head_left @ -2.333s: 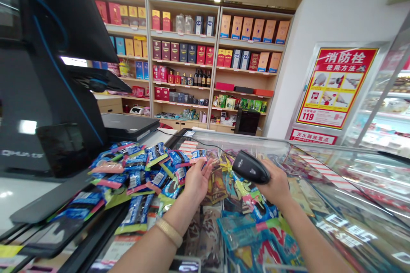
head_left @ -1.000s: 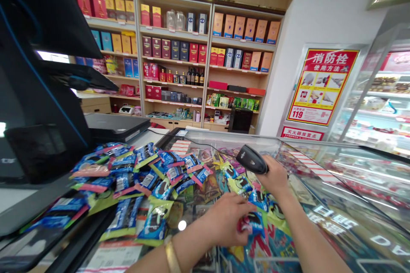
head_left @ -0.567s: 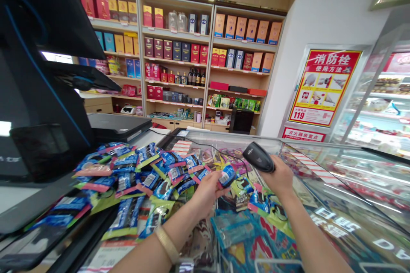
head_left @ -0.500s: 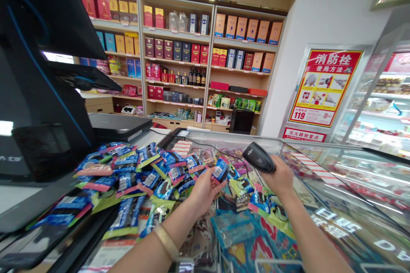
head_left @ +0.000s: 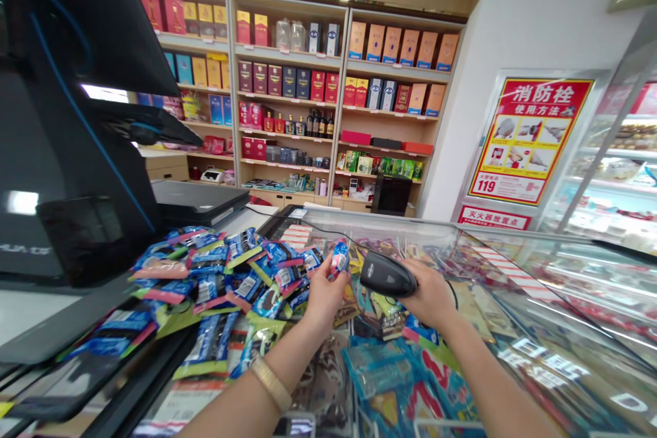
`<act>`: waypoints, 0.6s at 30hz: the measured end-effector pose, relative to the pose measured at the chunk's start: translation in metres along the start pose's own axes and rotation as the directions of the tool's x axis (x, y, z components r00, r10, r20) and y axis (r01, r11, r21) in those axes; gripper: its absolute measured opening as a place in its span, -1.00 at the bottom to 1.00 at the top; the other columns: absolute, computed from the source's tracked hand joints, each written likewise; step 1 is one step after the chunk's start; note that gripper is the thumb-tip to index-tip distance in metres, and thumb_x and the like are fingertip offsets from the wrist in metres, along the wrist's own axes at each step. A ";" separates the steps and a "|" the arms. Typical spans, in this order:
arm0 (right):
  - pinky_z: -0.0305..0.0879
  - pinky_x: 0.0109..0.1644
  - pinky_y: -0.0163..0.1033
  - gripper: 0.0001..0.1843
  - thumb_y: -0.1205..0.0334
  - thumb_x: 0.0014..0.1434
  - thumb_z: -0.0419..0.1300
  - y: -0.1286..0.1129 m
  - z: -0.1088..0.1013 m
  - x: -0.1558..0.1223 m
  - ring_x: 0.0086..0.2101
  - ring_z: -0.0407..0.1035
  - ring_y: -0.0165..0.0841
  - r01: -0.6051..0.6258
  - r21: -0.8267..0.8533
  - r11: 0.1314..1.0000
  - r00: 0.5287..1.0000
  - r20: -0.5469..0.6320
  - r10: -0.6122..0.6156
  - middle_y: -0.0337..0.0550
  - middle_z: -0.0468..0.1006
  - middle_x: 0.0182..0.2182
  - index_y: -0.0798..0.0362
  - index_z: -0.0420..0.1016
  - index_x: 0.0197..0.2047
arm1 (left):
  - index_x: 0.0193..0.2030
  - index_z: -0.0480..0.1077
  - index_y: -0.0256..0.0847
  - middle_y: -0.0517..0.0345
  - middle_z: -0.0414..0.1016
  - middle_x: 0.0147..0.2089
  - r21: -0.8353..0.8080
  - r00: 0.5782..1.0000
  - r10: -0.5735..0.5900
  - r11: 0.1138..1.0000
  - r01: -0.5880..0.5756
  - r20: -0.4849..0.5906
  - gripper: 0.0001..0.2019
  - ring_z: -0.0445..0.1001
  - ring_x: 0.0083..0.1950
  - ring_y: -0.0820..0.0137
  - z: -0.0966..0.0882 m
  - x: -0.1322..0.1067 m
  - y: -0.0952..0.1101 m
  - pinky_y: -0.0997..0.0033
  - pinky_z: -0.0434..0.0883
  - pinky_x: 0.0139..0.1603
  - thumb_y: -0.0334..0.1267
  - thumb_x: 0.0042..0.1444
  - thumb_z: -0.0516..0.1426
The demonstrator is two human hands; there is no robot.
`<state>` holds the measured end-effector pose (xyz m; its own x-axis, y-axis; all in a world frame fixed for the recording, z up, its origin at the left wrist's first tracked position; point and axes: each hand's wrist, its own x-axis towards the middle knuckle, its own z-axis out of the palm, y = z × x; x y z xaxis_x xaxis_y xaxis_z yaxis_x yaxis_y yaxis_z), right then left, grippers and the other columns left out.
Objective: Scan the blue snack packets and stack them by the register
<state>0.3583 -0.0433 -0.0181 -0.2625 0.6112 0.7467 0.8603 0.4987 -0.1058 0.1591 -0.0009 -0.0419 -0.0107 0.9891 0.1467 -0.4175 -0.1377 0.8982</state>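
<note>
My left hand pinches a small blue-and-pink snack packet upright between thumb and fingers. My right hand is wrapped round the handle of a black barcode scanner. The scanner's head points left at the packet, with a small gap between them. Left of my hands lies a heap of similar blue, pink and green snack packets on the glass counter. A few more packets lie below my right hand, which partly covers them.
A black checkout terminal stands at the left, beside a flat black box. The scanner's cable runs across the glass display counter, which has bagged snacks beneath. Shelves of boxed bottles line the back wall.
My right hand has moved the scanner left and slightly down, closer to my left hand. The packet in my left hand has been turned more upright and shifted slightly left.
</note>
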 end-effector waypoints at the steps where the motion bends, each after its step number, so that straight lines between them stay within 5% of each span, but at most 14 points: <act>1: 0.37 -0.20 -0.24 -0.71 0.30 -0.05 0.13 -0.001 0.000 0.000 -0.28 0.47 -0.27 -0.005 -0.004 1.000 1.000 0.003 0.005 -0.11 0.58 -0.31 0.01 0.51 -0.21 | 0.07 0.43 -0.26 0.08 0.60 -0.15 0.001 1.000 0.003 1.000 -0.003 0.001 -0.48 0.53 -0.19 0.38 0.000 0.001 -0.001 0.46 0.43 -0.12 -0.40 -0.12 0.26; 6: 0.37 -0.18 -0.21 -0.71 0.29 -0.05 0.13 -0.001 0.000 0.000 -0.26 0.47 -0.25 -0.028 0.000 1.000 0.999 0.030 0.028 -0.09 0.59 -0.29 0.01 0.51 -0.20 | 0.01 0.45 -0.26 0.08 0.59 -0.14 -0.002 1.000 0.015 1.000 -0.015 0.010 -0.53 0.53 -0.20 0.40 0.000 0.003 -0.004 0.47 0.42 -0.13 -0.41 -0.13 0.24; 10: 0.36 -0.18 -0.22 -0.72 0.30 -0.06 0.13 0.000 0.000 0.000 -0.29 0.45 -0.26 -0.036 0.005 0.999 0.999 -0.003 0.036 -0.12 0.57 -0.34 0.01 0.51 -0.23 | -0.24 0.48 -0.30 0.19 0.55 -0.38 -0.039 1.000 0.000 0.999 0.000 -0.008 -0.76 0.51 -0.32 0.44 0.001 0.000 0.000 0.48 0.45 -0.17 -0.47 -0.14 0.24; 13: 0.35 -0.20 -0.22 -0.76 0.30 -0.07 0.13 0.006 -0.001 -0.001 -0.32 0.44 -0.28 -0.042 -0.014 0.999 0.999 -0.033 0.041 -0.13 0.55 -0.37 0.01 0.49 -0.27 | -0.38 0.41 -0.30 0.23 0.48 -0.49 -0.198 0.994 -0.071 0.979 0.053 -0.082 -0.92 0.54 -0.36 0.44 0.002 -0.002 0.013 0.45 0.51 -0.22 -0.49 -0.03 0.21; 18: 0.34 -0.25 -0.24 -0.80 0.26 -0.02 0.12 0.019 -0.003 -0.005 -0.31 0.44 -0.27 -0.081 -0.051 0.995 0.992 -0.098 0.076 -0.11 0.55 -0.34 0.02 0.47 -0.27 | -0.38 0.34 -0.31 0.08 0.53 -0.39 -0.503 0.942 -0.271 0.853 0.140 -0.199 -0.85 0.59 -0.29 0.45 -0.002 0.008 0.036 0.55 0.56 -0.25 -0.52 0.20 0.07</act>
<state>0.3770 -0.0384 -0.0217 -0.1529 0.5842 0.7971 0.8999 0.4156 -0.1320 0.1423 0.0018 -0.0094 -0.0773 0.9792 -0.1876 -0.8145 0.0465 0.5783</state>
